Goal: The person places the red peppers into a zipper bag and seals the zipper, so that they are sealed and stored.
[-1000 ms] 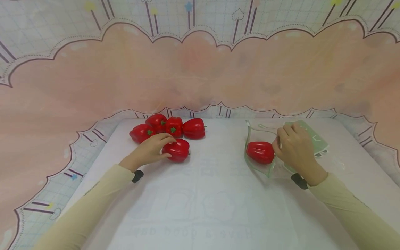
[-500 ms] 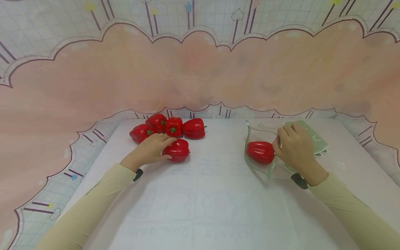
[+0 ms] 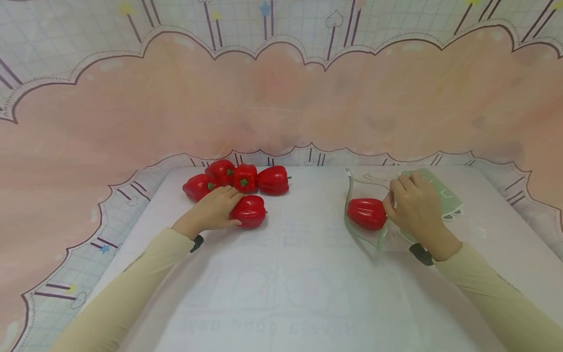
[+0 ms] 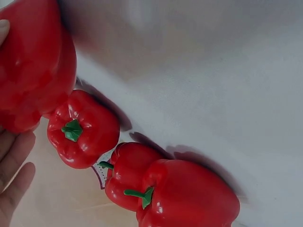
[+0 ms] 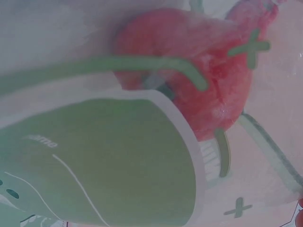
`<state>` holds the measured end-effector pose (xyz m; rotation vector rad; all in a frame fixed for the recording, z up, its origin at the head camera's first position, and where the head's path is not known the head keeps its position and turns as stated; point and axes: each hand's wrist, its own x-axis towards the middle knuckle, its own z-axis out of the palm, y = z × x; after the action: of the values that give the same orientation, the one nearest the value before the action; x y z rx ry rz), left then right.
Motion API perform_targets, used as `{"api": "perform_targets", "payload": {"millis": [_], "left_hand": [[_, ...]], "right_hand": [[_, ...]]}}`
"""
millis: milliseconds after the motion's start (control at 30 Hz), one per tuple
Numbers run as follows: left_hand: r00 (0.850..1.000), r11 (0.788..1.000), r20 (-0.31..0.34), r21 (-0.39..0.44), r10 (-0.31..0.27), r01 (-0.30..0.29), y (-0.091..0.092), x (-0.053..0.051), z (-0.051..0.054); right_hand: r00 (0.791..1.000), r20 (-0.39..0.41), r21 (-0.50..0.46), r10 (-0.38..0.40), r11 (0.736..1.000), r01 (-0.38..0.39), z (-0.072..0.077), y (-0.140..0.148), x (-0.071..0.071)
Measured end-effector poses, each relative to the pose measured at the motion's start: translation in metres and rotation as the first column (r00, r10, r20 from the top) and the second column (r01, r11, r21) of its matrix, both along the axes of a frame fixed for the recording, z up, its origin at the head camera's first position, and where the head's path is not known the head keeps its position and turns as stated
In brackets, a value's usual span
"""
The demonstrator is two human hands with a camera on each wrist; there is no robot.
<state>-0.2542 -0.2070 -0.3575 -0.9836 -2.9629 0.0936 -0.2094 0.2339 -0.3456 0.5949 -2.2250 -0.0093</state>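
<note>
My left hand (image 3: 213,210) grips a red bell pepper (image 3: 249,212) at the front of a group, thumb on the near side and fingers over the far side. The left wrist view shows this bell pepper (image 4: 33,56) large at the upper left, with fingertips (image 4: 16,156) below it. On the right, my right hand (image 3: 413,208) pinches the edge of a clear zip bag with green print (image 3: 446,195). Another bell pepper (image 3: 366,214) lies at the bag's mouth. Through the hazy plastic, the right wrist view shows this pepper (image 5: 189,80) behind the green print (image 5: 109,156).
Behind the left hand, several more red bell peppers (image 3: 273,181) with green stems lie close together. A white sheet (image 3: 308,274) with faint lettering covers the table. A patterned curtain (image 3: 281,107) hangs along the back and sides.
My left hand has shifted slightly right and its fingers have drawn closer round the bell pepper. The right hand, the bag and the pepper there look unchanged.
</note>
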Motion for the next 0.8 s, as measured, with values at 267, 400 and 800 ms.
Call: {"api": "perform_targets", "payload": {"millis": [267, 400, 800], "left_hand": [[1.000, 0.999, 0.006, 0.024, -0.024, 0.024, 0.003, -0.002, -0.003], [0.999, 0.997, 0.005, 0.064, -0.046, 0.046, 0.007, -0.002, -0.002], [0.977, 0.982, -0.119, 0.053, -0.176, 0.184, 0.026, -0.001, 0.006]], "right_hand": [[1.000, 0.008, -0.007, 0.008, 1.000, -0.008, 0.000, 0.000, 0.000], [1.000, 0.005, -0.005, 0.010, 1.000, -0.010, 0.000, 0.000, 0.000], [1.000, 0.012, -0.009, 0.006, 1.000, -0.006, 0.000, -0.001, 0.000]]}}
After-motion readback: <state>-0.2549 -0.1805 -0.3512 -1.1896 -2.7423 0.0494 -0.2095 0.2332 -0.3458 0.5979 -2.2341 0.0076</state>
